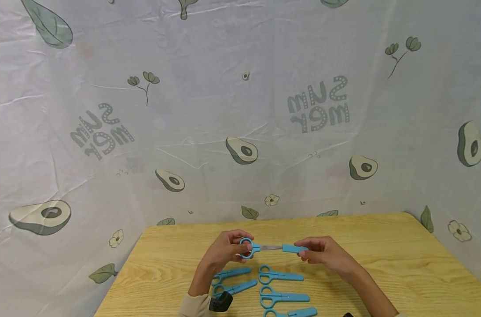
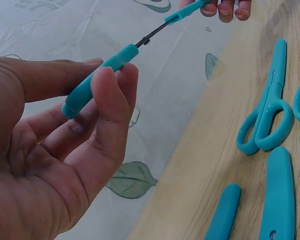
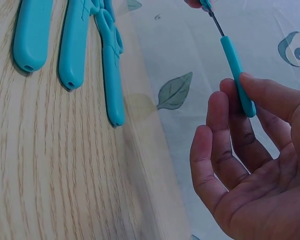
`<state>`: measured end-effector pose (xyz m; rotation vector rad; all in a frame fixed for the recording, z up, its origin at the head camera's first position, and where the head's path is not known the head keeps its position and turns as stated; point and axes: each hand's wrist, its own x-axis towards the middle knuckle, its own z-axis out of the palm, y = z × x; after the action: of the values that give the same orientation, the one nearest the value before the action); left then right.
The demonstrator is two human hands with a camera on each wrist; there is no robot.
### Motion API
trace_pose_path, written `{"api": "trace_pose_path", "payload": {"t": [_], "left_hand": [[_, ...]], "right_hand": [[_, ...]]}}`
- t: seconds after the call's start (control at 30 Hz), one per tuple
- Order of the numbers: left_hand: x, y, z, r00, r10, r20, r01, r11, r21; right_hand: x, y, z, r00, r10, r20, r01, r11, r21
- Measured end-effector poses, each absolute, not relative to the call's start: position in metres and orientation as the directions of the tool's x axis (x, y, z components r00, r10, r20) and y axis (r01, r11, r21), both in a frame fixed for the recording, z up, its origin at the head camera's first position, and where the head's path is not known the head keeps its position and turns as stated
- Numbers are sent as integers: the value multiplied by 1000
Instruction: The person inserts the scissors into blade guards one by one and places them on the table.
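Note:
Above the table, my left hand [image 1: 226, 250] grips a pair of blue scissors [image 1: 255, 248] by the finger loops. The metal blades point right, bare near the handles. Their tip end sits at the mouth of a blue blade cover [image 1: 291, 248], which my right hand [image 1: 323, 253] pinches by its far end. In the left wrist view the thumb and fingers press the scissors' handle [image 2: 101, 80] from both sides. The right wrist view has thumb and fingertips on the cover [image 3: 237, 70], with a short bare stretch of blade beyond it.
Several covered blue scissors lie on the wooden table [image 1: 165, 264]: one top right pair [image 1: 281, 276], another below it [image 1: 285, 298], one at the front edge [image 1: 301, 312], and two by the left wrist, including this pair [image 1: 240, 287]. A printed sheet [image 1: 208, 176] hangs behind the table.

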<state>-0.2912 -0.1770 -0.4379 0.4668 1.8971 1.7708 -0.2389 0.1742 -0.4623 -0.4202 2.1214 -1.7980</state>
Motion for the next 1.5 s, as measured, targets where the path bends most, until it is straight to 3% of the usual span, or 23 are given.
{"api": "trace_pose_path", "payload": {"t": [1.13, 1.5], "left_hand": [[-287, -154, -442, -811, 563, -163, -138, 86, 987], [-284, -153, -439, -820, 559, -126, -75, 112, 991]], "right_hand": [[-235, 159, -465, -921, -390, 16, -98, 192, -976], [-233, 153, -462, -920, -391, 28, -101, 168, -981]]}}
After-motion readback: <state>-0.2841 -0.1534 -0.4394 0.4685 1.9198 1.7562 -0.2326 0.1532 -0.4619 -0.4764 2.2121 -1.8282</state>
